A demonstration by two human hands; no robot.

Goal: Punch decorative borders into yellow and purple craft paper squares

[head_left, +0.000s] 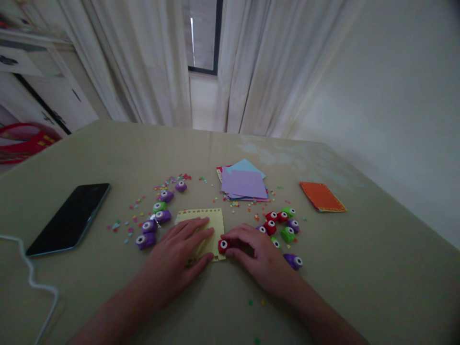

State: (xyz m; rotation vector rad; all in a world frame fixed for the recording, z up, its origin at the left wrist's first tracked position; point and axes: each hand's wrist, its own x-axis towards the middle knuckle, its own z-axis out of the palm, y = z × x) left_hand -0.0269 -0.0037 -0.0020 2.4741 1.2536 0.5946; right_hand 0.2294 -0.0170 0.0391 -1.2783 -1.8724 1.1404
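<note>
The widest open stretch of tabletop (377,273) lies at the lower right of the frame, reaching up to the orange stack (323,197). Another runs along the far edge, behind the paper pile (247,184) at upper centre. Left of centre, a lane passes between the tablet (72,215) and the left-hand punches (145,241), crossed by loose confetti (116,224); the white cable (30,275) blocks part of the lower left. A gap also leads between those punches and the pile. The right-hand punches (270,227) crowd the space just beyond the right hand (266,258), and both forearms bar low sideways passage at lower centre.
</note>
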